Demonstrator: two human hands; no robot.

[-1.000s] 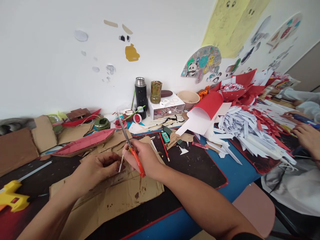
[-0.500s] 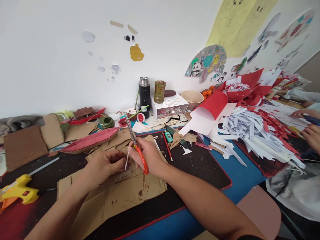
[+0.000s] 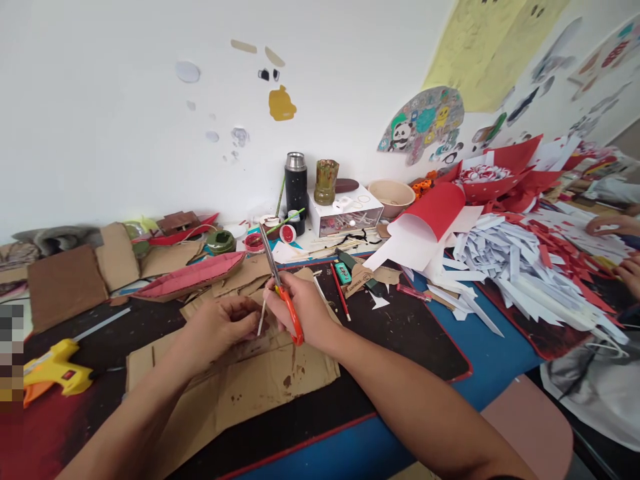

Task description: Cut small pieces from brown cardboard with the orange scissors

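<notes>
A pair of scissors with orange handles is held in my right hand, its blades pointing up and away. A thin pale stick stands tilted between the fingertips of both hands. My left hand is closed, thumb and fingers pinched at this stick; the right fingertips touch or nearly touch its upper end. Beneath both hands lies a stained sheet of brown cardboard. Beyond them is a pink-lined, boat-shaped cardboard piece.
A yellow glue gun lies at left. Behind stand a black thermos, a white box and open paint jars. Right of my hands are a red pencil and paper strips. Another person's hand shows at far right.
The whole view has shifted, so things appear slightly further right. Both hands stay close together, with the scissors still in the right hand and the stick between them.
</notes>
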